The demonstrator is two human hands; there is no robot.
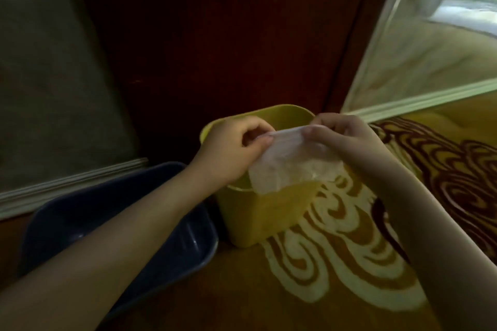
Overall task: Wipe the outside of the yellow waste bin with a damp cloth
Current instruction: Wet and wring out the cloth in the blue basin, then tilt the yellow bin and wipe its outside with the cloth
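left hand: fingers pinched on cloth corner | right hand: fingers pinched on opposite corner | cloth hangs below fingers, over bin | basin beside bin

We see the yellow waste bin as smooth plastic with a dull, matt sheen. The cloth looks thin, white and faintly translucent, its surface finely crinkled. Beside the bin, the dark blue tub is glossy plastic, catching small highlights along its ridged rim. The carpet is a matt woven pile. Behind stands dark, smooth, reddish wood panelling, with a glass pane at the right.
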